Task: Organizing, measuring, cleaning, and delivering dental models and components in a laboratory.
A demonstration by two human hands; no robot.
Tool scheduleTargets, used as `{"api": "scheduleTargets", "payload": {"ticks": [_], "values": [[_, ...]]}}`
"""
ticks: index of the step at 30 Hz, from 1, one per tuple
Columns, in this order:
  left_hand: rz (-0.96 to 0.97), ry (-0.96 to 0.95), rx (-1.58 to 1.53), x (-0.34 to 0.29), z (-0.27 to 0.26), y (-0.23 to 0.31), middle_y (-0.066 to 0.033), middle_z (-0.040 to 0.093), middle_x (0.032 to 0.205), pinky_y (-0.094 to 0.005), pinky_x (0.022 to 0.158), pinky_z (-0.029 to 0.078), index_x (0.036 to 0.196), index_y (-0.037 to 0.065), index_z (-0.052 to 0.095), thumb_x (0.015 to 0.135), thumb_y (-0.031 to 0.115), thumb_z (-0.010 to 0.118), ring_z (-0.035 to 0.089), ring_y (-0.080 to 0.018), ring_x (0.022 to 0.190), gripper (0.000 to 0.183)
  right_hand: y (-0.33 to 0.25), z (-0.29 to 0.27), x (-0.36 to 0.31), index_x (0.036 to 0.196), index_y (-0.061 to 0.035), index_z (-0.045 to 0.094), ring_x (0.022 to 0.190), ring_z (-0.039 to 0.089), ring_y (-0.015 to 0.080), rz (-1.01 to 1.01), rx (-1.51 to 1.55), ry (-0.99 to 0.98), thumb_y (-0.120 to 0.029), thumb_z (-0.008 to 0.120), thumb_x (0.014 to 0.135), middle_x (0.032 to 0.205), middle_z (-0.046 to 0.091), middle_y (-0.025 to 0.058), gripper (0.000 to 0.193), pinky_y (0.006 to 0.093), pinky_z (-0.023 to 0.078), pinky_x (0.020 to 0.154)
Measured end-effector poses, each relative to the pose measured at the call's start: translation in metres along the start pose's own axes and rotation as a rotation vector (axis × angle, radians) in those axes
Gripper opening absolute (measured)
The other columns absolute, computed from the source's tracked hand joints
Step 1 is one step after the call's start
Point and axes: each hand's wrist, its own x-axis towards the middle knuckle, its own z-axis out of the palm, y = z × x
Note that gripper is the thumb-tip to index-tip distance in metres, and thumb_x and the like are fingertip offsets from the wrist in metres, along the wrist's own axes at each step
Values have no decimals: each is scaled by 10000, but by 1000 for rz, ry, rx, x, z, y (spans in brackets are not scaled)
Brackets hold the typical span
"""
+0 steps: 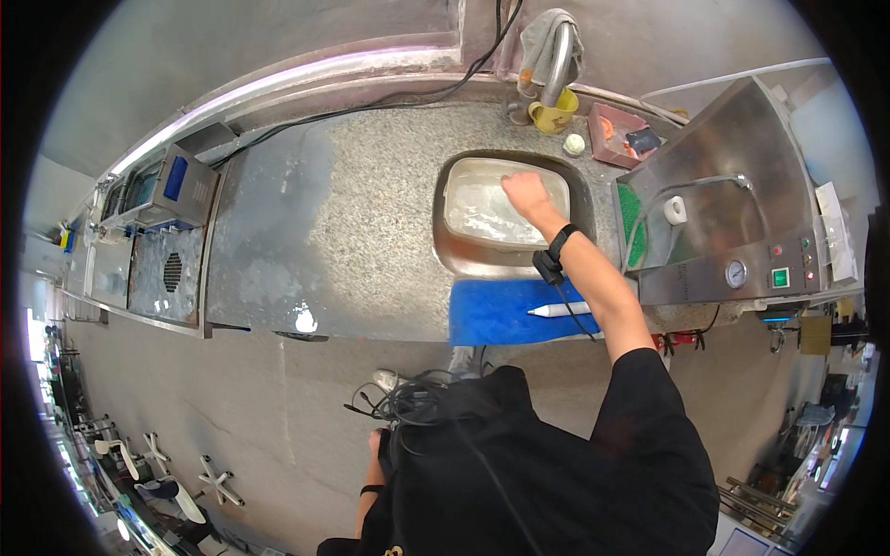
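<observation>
My right hand (pixel 527 193) is over a beige plastic basin (pixel 451 221) that holds clear water and sits inside a metal sink (pixel 445 256). Its fingers are curled closed, and whatever they may hold is hidden. A black band with a small device (pixel 549 267) is on the right wrist, its cable hanging down. My left hand (pixel 375 443) hangs low beside my body, next to a bundle of black cables (pixel 408 400); its fingers are mostly out of sight. Between me and the sink lies a blue cloth (pixel 487 310), with a white pen-shaped tool (pixel 560 309) on it.
Behind the sink are a faucet (pixel 559 60) draped with a grey towel, a yellow cup (pixel 554 113), a pale round object (pixel 574 145) and a pink tray (pixel 607 153). A steel machine (pixel 788 250) with a gauge stands right. A metal device (pixel 176 190) is at far left.
</observation>
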Motion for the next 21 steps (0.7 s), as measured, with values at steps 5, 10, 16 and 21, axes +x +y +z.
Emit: {"api": "scheduleTargets", "payload": {"ticks": [5, 10, 16, 21], "values": [[-51, 9, -51, -5, 4, -3, -270, 717, 1019, -465, 899, 516, 1028, -5, 739, 904, 484, 646, 682, -418, 1074, 513, -36, -4, 10, 920, -64, 684, 766, 739, 294, -174, 34, 8, -92, 585, 855, 784, 726, 128, 121, 430, 582, 644], [-43, -34, -76, -2, 3, -6, -278, 713, 1062, -455, 933, 509, 1063, -10, 737, 895, 491, 651, 666, -416, 1118, 535, -27, -13, 10, 960, -31, 679, 871, 723, 366, 88, 259, -63, -175, 637, 837, 876, 728, 179, 194, 472, 581, 740], [-95, -78, -20, 4, 1, -1, -295, 699, 1098, -472, 953, 500, 1102, -9, 725, 889, 489, 631, 649, -431, 1144, 550, 4, -13, -14, 1098, -37, 723, 1039, 693, 366, 552, 431, -367, -366, 670, 794, 1174, 704, 216, 451, 492, 556, 874], [-92, -78, 49, 10, 2, 12, -303, 692, 1100, -483, 972, 492, 1068, -14, 726, 883, 484, 600, 637, -443, 1157, 547, 25, -4, -43, 1088, -29, 729, 1046, 703, 361, 729, 515, -545, -380, 656, 793, 1187, 712, 197, 464, 468, 555, 891]]}}
